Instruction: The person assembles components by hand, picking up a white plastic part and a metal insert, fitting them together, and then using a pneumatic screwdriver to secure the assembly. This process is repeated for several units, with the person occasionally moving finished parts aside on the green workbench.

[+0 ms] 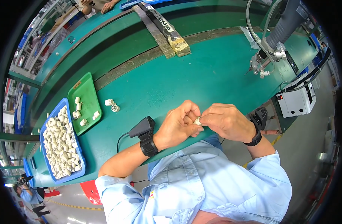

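Close to the near edge of the green bench, my left hand [184,121] is closed around a small white cylindrical part [197,121]. My right hand [224,119] meets it from the other side, thumb and fingers pinched on the same part. Most of the part is covered by my fingers, so its exact kind does not show. Two similar white caps with metal ends [112,104] lie on the bench beyond my left wrist. Farther left, a blue tray [82,156] is heaped with such parts, and a green tray [89,118] beside it holds several.
A dark-handled device with metal fittings and hoses [261,63] hangs at the far right above the bench. A white box [296,99] stands at the right end. Taped bars [163,31] lie across the back rail. Another person's hands [107,6] show at the top left.
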The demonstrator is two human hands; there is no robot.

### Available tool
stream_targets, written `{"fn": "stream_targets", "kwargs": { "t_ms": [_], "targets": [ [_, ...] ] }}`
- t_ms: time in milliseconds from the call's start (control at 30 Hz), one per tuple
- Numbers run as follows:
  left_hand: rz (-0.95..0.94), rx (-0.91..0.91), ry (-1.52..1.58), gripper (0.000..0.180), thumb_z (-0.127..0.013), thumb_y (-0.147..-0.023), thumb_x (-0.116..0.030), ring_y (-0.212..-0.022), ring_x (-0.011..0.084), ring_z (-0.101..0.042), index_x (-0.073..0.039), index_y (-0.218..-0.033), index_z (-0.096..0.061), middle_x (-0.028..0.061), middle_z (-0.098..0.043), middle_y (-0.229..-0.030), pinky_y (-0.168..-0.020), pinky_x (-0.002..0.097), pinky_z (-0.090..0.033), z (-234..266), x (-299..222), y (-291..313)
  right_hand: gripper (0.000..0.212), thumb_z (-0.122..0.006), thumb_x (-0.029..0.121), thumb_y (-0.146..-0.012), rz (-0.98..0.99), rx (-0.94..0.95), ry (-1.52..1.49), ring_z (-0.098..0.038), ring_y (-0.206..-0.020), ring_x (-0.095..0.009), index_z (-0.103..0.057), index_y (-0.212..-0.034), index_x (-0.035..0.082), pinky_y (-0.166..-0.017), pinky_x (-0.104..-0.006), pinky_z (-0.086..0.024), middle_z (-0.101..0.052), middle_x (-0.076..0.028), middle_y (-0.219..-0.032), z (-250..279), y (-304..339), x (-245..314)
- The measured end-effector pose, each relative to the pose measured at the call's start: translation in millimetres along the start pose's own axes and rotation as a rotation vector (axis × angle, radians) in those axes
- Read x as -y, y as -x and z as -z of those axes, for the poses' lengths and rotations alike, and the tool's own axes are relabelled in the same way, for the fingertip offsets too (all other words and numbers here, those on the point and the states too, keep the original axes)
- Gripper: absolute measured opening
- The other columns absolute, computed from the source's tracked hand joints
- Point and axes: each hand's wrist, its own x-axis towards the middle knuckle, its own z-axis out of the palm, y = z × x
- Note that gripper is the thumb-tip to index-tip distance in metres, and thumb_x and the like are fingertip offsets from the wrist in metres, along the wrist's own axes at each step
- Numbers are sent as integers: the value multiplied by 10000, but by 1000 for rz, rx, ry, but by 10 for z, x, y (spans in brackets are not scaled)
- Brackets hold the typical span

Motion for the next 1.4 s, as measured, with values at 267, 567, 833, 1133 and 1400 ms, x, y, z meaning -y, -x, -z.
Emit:
{"fn": "stream_targets", "kwargs": {
  "t_ms": [267, 567, 833, 1133, 1400],
  "targets": [
    [-48, -25, -195, 325, -665, -817, 82, -724, 67, -620, -21, -1036, -449, 61, -626, -880, -622, 202, -528, -8, -8, 2, 174, -720, -18, -711, -144, -19, -280, -654, -680, -205, -656, -869, 17, -586, -291, -515, -669, -76, -782, -27, -33, -116],
    [-289, -64, -601, 175, -735, -766, 14, -715, 119, -639, -25, -880, -608, 56, -645, -835, -599, 250, -516, 103, 56, -112, 156, -699, -42, -725, -420, -172, -529, -665, -721, -190, -616, -849, 2, -635, -292, -528, -670, -90, -786, -78, 3, -84],
    [-463, -164, -898, 112, -758, -714, -35, -721, 219, -652, -48, -769, -662, 68, -702, -834, -625, 310, -513, 320, 102, -191, 352, -647, -32, -832, 186, -1207, -1, -625, -876, -227, -511, -1156, -8, -765, -407, -550, -600, -172, -1061, 1018, -15, -159],
    [-549, -265, -908, 132, -734, -728, -108, -712, 208, -636, -73, -692, -612, 61, -692, -789, -649, 336, -443, 292, 128, -114, 599, -536, 352, -952, 69, -656, -569, -579, -998, -235, -377, -1345, -70, -904, -370, -470, -540, -168, -1217, 1875, -473, -672],
    [-580, -318, -841, 152, -728, -716, -103, -684, 218, -619, -80, -680, -582, 46, -668, -734, -676, 348, -429, 275, 243, -156, 487, -545, 179, -940, 153, -636, -601, -561, -734, -169, -375, -1308, -92, -662, -307, -480, -600, -176, -1070, 1578, -822, -490]
  ]
}}
